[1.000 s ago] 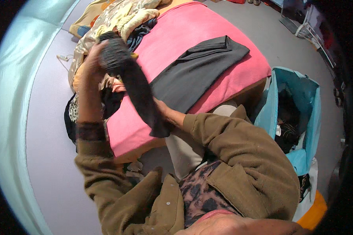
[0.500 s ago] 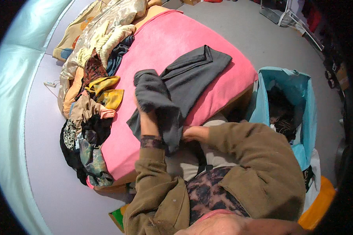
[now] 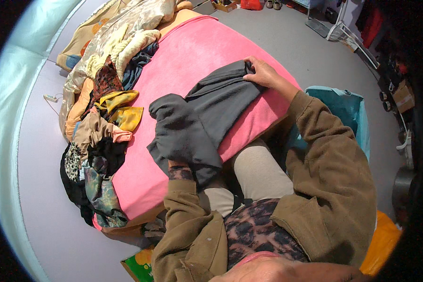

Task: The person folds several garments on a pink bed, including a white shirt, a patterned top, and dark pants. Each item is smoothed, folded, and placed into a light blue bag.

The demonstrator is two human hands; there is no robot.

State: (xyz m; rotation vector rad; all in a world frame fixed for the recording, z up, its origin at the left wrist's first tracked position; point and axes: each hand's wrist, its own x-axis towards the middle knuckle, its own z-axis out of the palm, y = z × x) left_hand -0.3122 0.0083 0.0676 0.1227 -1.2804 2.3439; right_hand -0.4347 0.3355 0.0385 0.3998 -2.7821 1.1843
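Observation:
A dark grey garment (image 3: 197, 122), perhaps trousers, lies spread across the pink-covered bed (image 3: 197, 44). My right hand (image 3: 263, 74) pinches its far right end between thumb and fingers. My left hand (image 3: 177, 164) reaches into or under the near left part of the cloth; only the wrist shows, and its fingers are hidden. The fabric bunches up in a raised fold above that hand. Its lower edge hangs over the bed's near side, close to my knees.
Along the bed's left side runs a pile of clothes (image 3: 101, 136), with a yellow piece (image 3: 127, 117) on it. To the right stands a light blue open bag (image 3: 362, 117), partly behind my right arm. Shoes (image 3: 273, 4) and a white rack (image 3: 345, 33) are farther off.
My right hand has moved from the near edge up to the garment's far right end and grips it. The left hand has slipped deeper under the cloth. The view has shifted slightly.

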